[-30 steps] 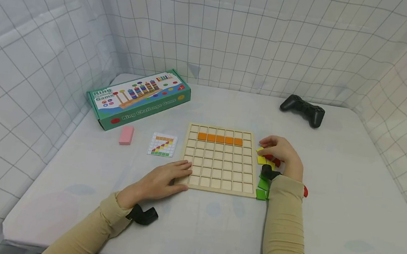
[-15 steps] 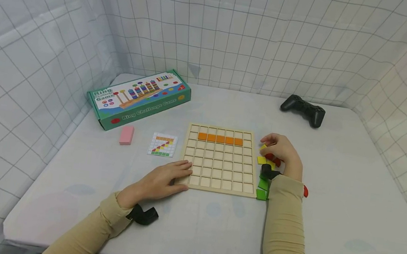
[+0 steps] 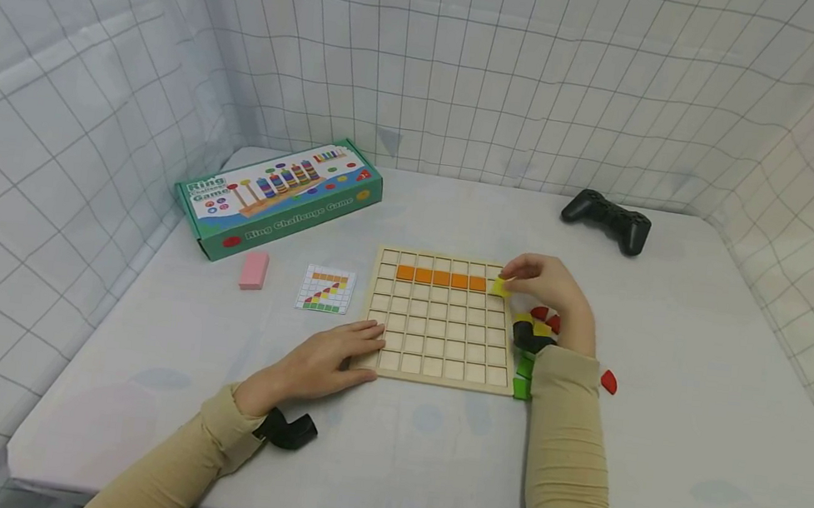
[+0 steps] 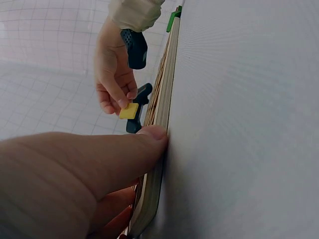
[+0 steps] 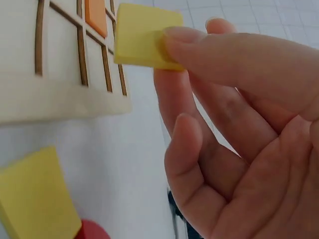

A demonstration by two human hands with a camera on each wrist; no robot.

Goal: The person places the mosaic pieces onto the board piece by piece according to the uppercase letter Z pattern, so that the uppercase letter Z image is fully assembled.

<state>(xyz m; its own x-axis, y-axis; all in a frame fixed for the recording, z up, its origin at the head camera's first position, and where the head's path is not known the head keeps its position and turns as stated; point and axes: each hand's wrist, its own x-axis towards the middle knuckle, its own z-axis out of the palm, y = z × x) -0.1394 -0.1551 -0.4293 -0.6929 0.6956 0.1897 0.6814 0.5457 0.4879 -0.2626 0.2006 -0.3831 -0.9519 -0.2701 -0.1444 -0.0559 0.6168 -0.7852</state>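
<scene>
My right hand (image 3: pixel 553 292) pinches a yellow square tile (image 3: pixel 499 287) between thumb and fingers, above the right side of the wooden grid board (image 3: pixel 437 323). Up close in the right wrist view, the yellow tile (image 5: pixel 139 37) is tilted and held clear of the board. A row of orange tiles (image 3: pixel 440 278) fills part of the board's second row from the back. My left hand (image 3: pixel 327 362) rests on the board's near left corner, its fingers extended over the edge. In the left wrist view, the thumb (image 4: pixel 152 133) touches the board's side.
Beside the board's right edge lie yellow tiles (image 3: pixel 542 329), red pieces (image 3: pixel 539 312) and green tiles (image 3: pixel 521 389). A red piece (image 3: pixel 609 382) lies farther right. Left stand a pattern card (image 3: pixel 325 290), a pink block (image 3: pixel 253 271) and a game box (image 3: pixel 280 202). A black game controller (image 3: pixel 607 221) sits behind.
My right hand has lifted the yellow tile from the loose pieces and moved left with it to the board's right side. The left hand has stayed in place.
</scene>
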